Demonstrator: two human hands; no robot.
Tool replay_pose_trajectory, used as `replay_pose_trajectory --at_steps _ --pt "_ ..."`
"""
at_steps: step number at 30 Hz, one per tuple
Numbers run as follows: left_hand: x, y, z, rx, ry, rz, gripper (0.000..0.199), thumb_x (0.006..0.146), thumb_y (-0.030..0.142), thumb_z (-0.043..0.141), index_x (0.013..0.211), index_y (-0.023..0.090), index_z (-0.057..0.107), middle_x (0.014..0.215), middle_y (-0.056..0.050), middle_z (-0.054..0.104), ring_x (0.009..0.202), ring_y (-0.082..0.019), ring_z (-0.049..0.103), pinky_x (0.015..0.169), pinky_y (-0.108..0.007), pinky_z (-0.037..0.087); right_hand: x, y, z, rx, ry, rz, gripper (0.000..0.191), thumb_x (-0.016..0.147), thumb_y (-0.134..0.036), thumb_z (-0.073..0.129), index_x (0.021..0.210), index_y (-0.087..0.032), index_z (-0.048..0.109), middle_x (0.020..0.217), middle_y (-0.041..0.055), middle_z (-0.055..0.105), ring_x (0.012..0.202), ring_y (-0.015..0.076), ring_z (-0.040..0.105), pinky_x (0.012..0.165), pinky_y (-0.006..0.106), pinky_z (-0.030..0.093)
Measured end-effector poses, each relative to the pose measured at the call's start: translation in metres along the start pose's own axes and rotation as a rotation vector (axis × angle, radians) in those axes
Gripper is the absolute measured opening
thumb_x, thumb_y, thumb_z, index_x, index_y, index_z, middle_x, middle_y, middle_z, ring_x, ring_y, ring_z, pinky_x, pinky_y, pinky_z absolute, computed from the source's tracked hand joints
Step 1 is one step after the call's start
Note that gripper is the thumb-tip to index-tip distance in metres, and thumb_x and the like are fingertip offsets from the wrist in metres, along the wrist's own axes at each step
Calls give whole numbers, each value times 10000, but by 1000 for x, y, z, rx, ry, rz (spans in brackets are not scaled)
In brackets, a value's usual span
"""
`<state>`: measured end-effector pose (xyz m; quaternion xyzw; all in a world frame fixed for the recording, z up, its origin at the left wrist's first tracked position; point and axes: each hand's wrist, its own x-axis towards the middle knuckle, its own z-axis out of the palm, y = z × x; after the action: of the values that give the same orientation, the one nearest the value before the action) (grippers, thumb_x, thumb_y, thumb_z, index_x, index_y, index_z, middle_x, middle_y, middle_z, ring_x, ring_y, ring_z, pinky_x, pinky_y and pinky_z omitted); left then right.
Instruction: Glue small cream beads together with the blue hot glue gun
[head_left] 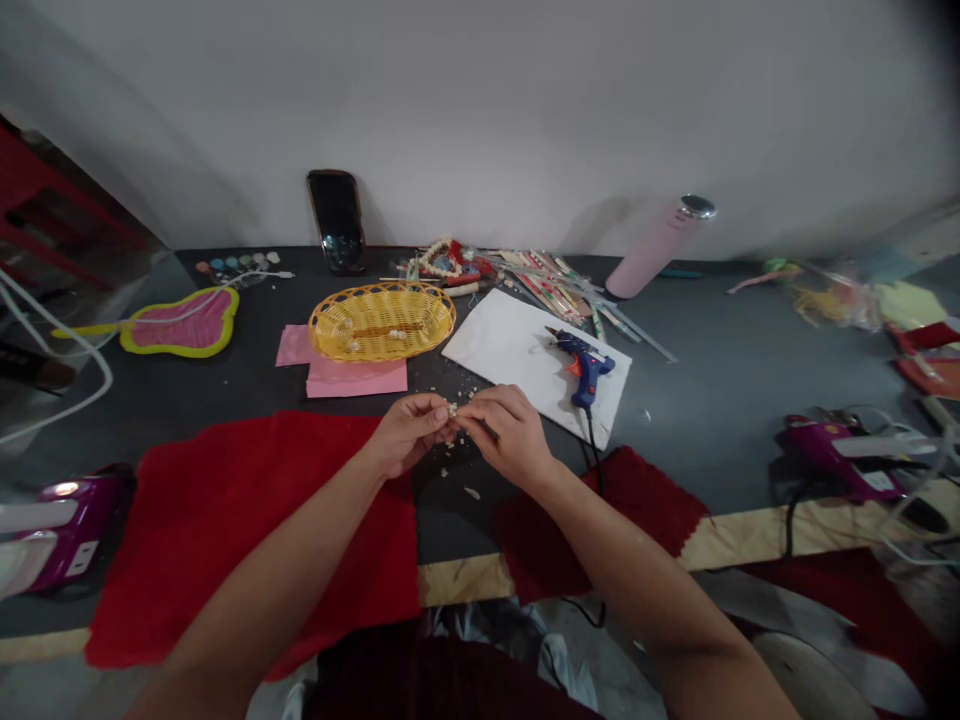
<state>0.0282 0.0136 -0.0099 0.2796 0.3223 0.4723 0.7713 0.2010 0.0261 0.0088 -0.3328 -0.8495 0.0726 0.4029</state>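
Observation:
My left hand (411, 432) and my right hand (508, 430) meet over the dark table, fingertips pinched together. Between them is a small cream-white beaded piece (452, 410), mostly covered by the fingers; its exact kind is too small to make out. The left thumb and forefinger grip it, and the right fingertips press at its right side. Tiny pale crumbs or beads (444, 472) lie scattered on the table around the hands. Just beyond stands a yellow wicker basket (382, 350) with a few small white bits in it, resting on pink sheets (356, 380).
A blue glue gun (583, 368) lies on a white board (495, 335), its cord running to the front edge. Red cloths (277, 520) flank the hands. A phone (337, 222) and a pink bottle (656, 250) stand by the wall, with sticks and strips (540, 285) between them.

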Motion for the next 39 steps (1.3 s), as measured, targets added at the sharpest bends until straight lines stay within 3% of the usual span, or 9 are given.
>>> replay_pose_trajectory --at_steps 9,23,32,35,39 --pt "1 2 1 11 30 2 202 648 256 762 700 104 640 647 -40 658 578 -92 582 599 -213 465 -1 1 -2 34 -24 79 95 854 -235 556 902 -228 638 869 51 647 838 169 589 761 328 453" --pt "-1 3 2 72 29 19 233 614 271 783 659 101 630 602 -18 633 569 -89 570 598 -208 440 1 1 -2 10 -41 -31 67 848 -194 544 846 -209 609 834 40 659 807 151 596 751 317 439" --pt "0 4 0 101 9 7 236 623 286 776 658 99 636 610 -29 641 566 -91 575 591 -202 444 -3 3 -2 90 -50 20 88 841 -213 562 907 -225 618 880 50 655 852 166 599 765 329 470" --pt "0 5 -2 94 2 -6 246 606 285 787 655 100 631 615 -27 639 557 -93 576 575 -203 450 0 1 -6 207 -21 80 204 820 -266 600 1020 -227 590 937 69 636 892 175 595 765 326 505" --pt "-1 5 -3 81 -16 -30 253 591 274 795 625 103 612 595 -13 620 538 -97 574 563 -216 464 3 -3 -8 264 -103 92 308 802 -329 622 1087 -222 579 974 84 618 931 187 582 813 349 510"
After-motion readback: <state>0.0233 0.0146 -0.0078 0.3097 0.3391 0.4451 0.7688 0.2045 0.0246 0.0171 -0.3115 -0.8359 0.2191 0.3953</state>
